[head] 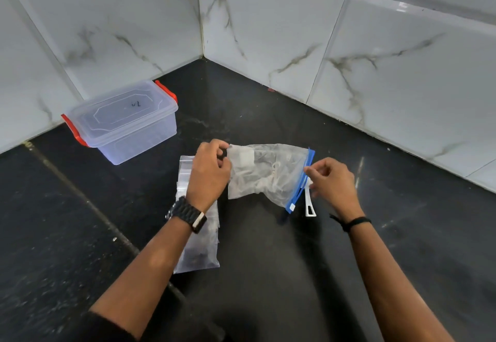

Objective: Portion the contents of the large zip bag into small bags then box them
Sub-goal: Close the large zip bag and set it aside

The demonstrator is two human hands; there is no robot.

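**Zip end first: opening the big bag at the counter corner**

The dark counter point(268, 274) runs back into a corner of white marbled wall tiles point(268, 19), with open surface in front of me and out to my right. At the back left, close to the wall, stands the clear storage box point(123, 121), its lid on and its red clips point(73, 129) at either end; nothing looks boxed yet.

Between my hands lies the large zip bag point(265, 172), half lifted off the counter, its long axis running left to right across me. The closed bottom end points left, the blue zip strip point(300, 180) points right. Pale, small parts show through the plastic, though I cannot tell what they are.

My left hand point(212, 170) is curled on the bag's bottom end, bunching it in the fingers. My right hand point(332, 180), the nearer one to the zip, has its fingertips pinching at the blue strip; whether the mouth has begun to part I cannot tell. A white plastic piece point(310, 205) lies on the counter just beside the zip, under my right hand.

The stack of small bags point(196, 256) lies flat under my left wrist, apparently unfilled. I judge the work at its start: open the zip, then tip rightward or reach in, with room to spare there.
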